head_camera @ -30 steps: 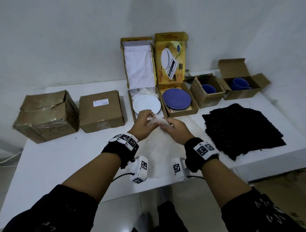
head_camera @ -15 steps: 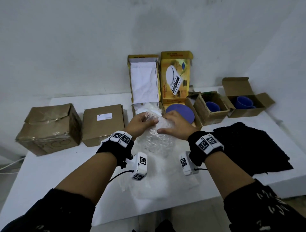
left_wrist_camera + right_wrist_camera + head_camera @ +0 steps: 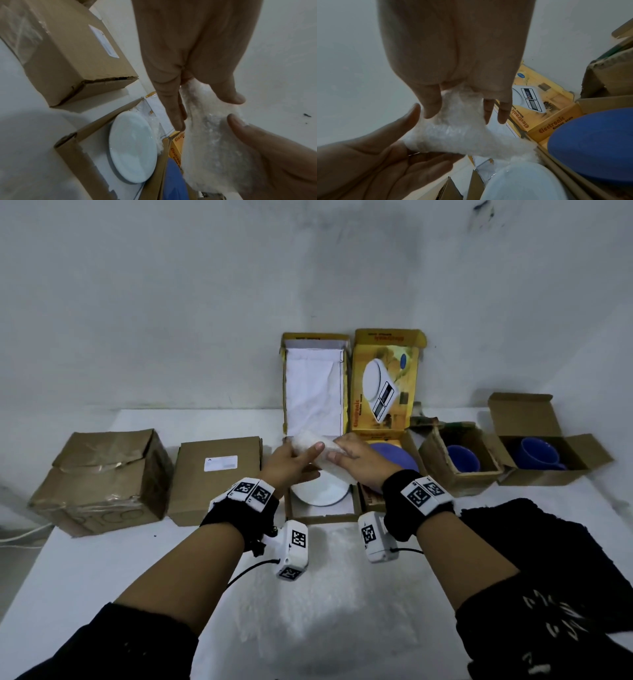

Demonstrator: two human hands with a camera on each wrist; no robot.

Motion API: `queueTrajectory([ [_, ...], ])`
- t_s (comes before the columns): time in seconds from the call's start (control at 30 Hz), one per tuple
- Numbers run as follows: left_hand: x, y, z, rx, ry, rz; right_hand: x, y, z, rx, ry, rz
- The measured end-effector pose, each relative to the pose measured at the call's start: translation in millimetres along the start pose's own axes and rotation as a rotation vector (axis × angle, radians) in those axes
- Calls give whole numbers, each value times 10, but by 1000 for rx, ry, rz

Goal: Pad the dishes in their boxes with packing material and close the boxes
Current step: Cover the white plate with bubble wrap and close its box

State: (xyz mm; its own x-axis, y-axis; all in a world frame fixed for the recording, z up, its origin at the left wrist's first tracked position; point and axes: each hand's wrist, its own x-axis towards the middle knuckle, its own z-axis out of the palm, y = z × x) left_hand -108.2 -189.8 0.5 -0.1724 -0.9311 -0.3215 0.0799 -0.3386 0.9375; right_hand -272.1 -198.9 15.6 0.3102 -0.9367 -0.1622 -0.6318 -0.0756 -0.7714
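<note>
A white desk (image 3: 102,559) stands against a pale grey wall. Over its middle, the left hand (image 3: 291,463) and the right hand (image 3: 359,460) grasp one wad of bubble wrap (image 3: 318,455) between them, thumbs on top and fingers beneath, as both wrist views show. The wad hangs above the far part of an open box (image 3: 320,518) that holds a white plate (image 3: 322,493); its raised lid, lined with white paper, leans on the wall. Touching that box on the right is a yellow kitchen-scale box (image 3: 387,381), also open, with a blue plate (image 3: 400,455) in it. Further right, towards the far right corner, two small open cartons each hold a blue cup (image 3: 462,458) (image 3: 539,453). A black mat (image 3: 534,546) lies along the right edge. Left of the plate box sit a closed carton with a white label (image 3: 215,477) and, beyond it near the left edge, a taped, crumpled carton (image 3: 102,477). A sheet of bubble wrap (image 3: 329,594) lies on the near edge below the forearms.
</note>
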Motion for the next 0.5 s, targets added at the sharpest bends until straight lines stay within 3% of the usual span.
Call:
queueTrajectory([
  [0.13,153,-29,-13,-111,85,-2,139,98,-73,186,-55,62],
  [0.27,242,-61,-36,-117,114,-2,286,173,-145,190,-90,20],
  [0.37,328,-76,-116,134,240,83,433,246,-140,219,-143,4],
  [0.5,429,-38,-220,678,148,295,643,296,-146,141,-212,-38],
])
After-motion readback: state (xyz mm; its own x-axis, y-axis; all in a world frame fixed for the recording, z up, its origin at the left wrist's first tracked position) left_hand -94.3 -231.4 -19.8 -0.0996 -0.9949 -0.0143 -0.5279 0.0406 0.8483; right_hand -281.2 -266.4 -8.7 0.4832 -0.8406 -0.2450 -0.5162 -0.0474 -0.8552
